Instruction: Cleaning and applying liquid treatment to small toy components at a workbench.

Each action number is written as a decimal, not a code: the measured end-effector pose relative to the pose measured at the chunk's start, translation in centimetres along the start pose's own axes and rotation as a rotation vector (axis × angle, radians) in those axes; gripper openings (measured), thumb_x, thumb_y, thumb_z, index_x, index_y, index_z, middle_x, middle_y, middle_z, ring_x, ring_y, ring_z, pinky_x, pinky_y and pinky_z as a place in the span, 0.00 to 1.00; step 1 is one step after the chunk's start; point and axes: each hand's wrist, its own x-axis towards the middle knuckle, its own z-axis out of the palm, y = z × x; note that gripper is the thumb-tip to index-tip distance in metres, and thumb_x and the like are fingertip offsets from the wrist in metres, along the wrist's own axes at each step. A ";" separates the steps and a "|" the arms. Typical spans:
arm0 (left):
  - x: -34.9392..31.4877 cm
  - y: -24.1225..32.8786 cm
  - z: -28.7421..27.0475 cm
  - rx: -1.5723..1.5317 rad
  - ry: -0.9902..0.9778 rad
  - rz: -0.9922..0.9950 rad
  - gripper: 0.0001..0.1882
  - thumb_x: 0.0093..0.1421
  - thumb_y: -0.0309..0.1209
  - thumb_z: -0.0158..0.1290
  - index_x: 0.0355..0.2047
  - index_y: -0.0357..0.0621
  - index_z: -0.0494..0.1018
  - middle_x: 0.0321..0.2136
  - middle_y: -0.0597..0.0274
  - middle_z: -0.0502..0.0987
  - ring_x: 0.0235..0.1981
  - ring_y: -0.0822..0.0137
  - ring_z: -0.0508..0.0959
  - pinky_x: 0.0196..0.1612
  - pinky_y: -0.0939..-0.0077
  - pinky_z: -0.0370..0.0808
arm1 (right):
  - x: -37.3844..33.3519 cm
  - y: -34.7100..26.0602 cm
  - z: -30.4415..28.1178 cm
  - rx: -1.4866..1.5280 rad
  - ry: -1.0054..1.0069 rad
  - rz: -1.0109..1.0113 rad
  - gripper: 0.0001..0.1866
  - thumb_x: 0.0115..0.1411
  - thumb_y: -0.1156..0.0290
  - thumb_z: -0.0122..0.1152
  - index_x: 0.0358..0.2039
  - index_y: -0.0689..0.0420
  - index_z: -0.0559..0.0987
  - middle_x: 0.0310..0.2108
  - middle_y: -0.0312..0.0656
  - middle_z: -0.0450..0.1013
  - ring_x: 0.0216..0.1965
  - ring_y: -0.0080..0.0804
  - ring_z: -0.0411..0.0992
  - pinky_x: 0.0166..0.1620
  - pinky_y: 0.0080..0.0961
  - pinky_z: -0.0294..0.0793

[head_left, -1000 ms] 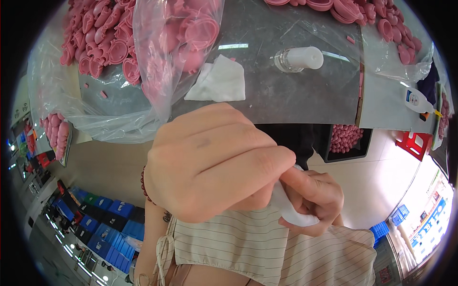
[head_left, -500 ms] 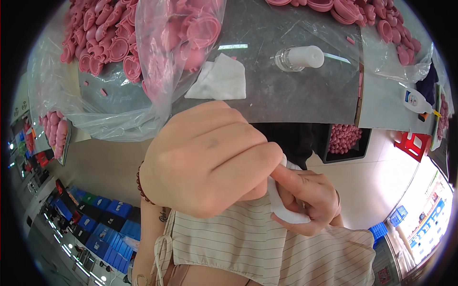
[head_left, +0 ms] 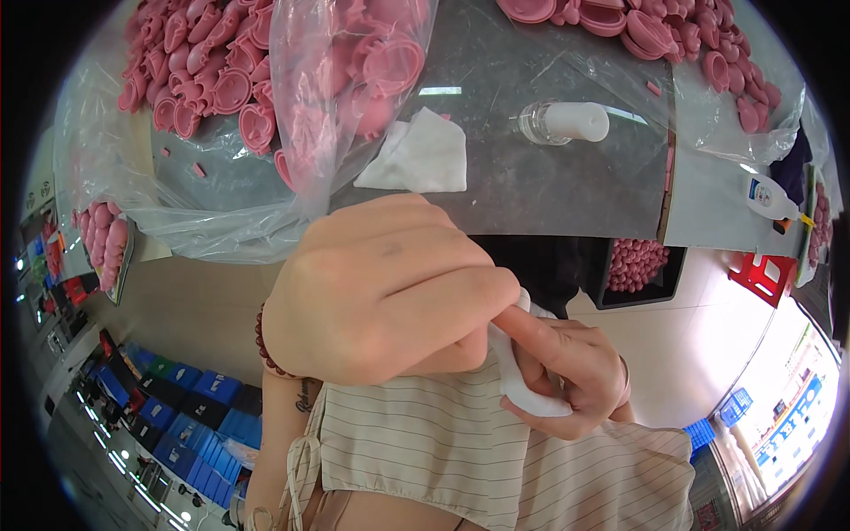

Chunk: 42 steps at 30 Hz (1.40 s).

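My left hand (head_left: 381, 288), with a beaded bracelet at its wrist, is closed close in front of my striped clothing. Whatever its fingers grip is hidden behind the back of the hand. Against its fingertips, my right hand (head_left: 575, 367) is curled around a white cloth (head_left: 536, 404), part of which loops out below the thumb and fingers. Beyond the hands, a second, folded white cloth (head_left: 421, 157) lies on the grey tabletop (head_left: 496, 199). A clear bottle with a white cap (head_left: 575, 121) lies to the right of it.
Pink molded parts (head_left: 208, 71) are heaped at the far left, partly under a clear plastic bag (head_left: 305, 115). More pink parts (head_left: 637, 31) lie at the far right. Below the table edge stand a black bin (head_left: 677, 279) of pink pieces and a red stool (head_left: 766, 276). A white squeeze bottle (head_left: 772, 196) lies at right.
The view has shifted slightly, so the things on the table appear a little lower and further right. Both hands keep nearly the same grip, with my left fingers moved very slightly.
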 end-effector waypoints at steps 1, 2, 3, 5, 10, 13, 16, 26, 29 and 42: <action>0.1 -0.1 0.0 -0.057 0.004 -0.023 0.16 0.23 0.16 0.48 0.20 0.35 0.73 0.12 0.61 0.70 0.11 0.69 0.68 0.13 0.84 0.64 | 0.0 0.3 0.2 -0.028 0.057 -0.056 0.38 0.37 0.85 0.57 0.51 0.74 0.54 0.12 0.32 0.56 0.15 0.22 0.56 0.20 0.17 0.56; 0.2 -0.1 -0.1 -0.061 0.004 -0.022 0.16 0.23 0.16 0.48 0.20 0.35 0.73 0.12 0.61 0.70 0.11 0.69 0.68 0.13 0.84 0.64 | 0.0 0.4 0.3 -0.057 0.114 -0.112 0.37 0.35 0.84 0.58 0.50 0.75 0.56 0.11 0.29 0.55 0.13 0.17 0.54 0.18 0.14 0.52; 0.2 0.2 -0.3 -0.090 -0.017 -0.063 0.17 0.23 0.16 0.48 0.21 0.35 0.73 0.13 0.61 0.70 0.11 0.69 0.69 0.14 0.84 0.64 | 0.1 0.4 0.4 -0.055 0.109 -0.114 0.37 0.35 0.84 0.58 0.50 0.75 0.56 0.11 0.29 0.55 0.13 0.17 0.54 0.18 0.14 0.52; 0.3 0.6 -0.6 -0.115 -0.036 -0.106 0.17 0.23 0.17 0.48 0.21 0.35 0.73 0.13 0.61 0.71 0.12 0.69 0.69 0.14 0.84 0.64 | 0.3 0.3 0.4 -0.045 0.084 -0.114 0.37 0.36 0.84 0.58 0.50 0.75 0.56 0.11 0.29 0.55 0.13 0.18 0.54 0.18 0.14 0.53; 0.0 -0.1 0.0 0.040 0.016 -0.002 0.15 0.25 0.16 0.48 0.21 0.35 0.73 0.13 0.62 0.70 0.12 0.69 0.69 0.14 0.84 0.64 | 0.1 0.5 0.6 -0.099 0.121 -0.071 0.37 0.36 0.84 0.58 0.50 0.75 0.56 0.11 0.29 0.55 0.13 0.18 0.54 0.18 0.14 0.53; 0.0 -0.1 -0.2 0.015 0.000 -0.022 0.15 0.26 0.15 0.47 0.21 0.34 0.73 0.13 0.62 0.71 0.12 0.70 0.69 0.14 0.84 0.64 | 0.2 0.5 0.6 -0.075 0.118 -0.082 0.38 0.36 0.84 0.58 0.50 0.75 0.56 0.11 0.29 0.55 0.13 0.18 0.54 0.18 0.15 0.53; 0.1 0.1 -0.3 -0.094 -0.001 -0.076 0.16 0.25 0.15 0.47 0.21 0.34 0.73 0.13 0.62 0.71 0.12 0.70 0.69 0.13 0.84 0.64 | 0.2 0.5 0.5 -0.074 0.114 -0.129 0.38 0.36 0.84 0.58 0.51 0.75 0.55 0.11 0.30 0.56 0.13 0.18 0.54 0.18 0.15 0.53; -0.2 -0.1 -0.1 -0.041 0.045 -0.046 0.16 0.25 0.15 0.49 0.21 0.35 0.73 0.13 0.62 0.71 0.11 0.70 0.68 0.14 0.85 0.63 | 0.3 0.4 0.7 -0.107 0.109 -0.076 0.38 0.36 0.84 0.59 0.51 0.73 0.56 0.11 0.30 0.56 0.13 0.19 0.55 0.19 0.16 0.55; 0.0 -0.1 -0.5 -0.095 0.004 -0.042 0.15 0.27 0.16 0.50 0.21 0.34 0.73 0.13 0.62 0.71 0.12 0.71 0.69 0.14 0.85 0.64 | 0.3 0.4 0.7 -0.101 0.125 -0.134 0.37 0.36 0.84 0.59 0.51 0.73 0.57 0.11 0.30 0.56 0.13 0.19 0.55 0.19 0.16 0.55; 0.0 0.4 -0.6 -0.140 0.003 -0.099 0.13 0.30 0.17 0.52 0.22 0.34 0.73 0.14 0.62 0.71 0.11 0.72 0.68 0.14 0.85 0.64 | 0.4 0.5 1.0 -0.233 0.154 -0.158 0.35 0.37 0.84 0.59 0.49 0.74 0.59 0.11 0.30 0.56 0.15 0.22 0.56 0.20 0.17 0.56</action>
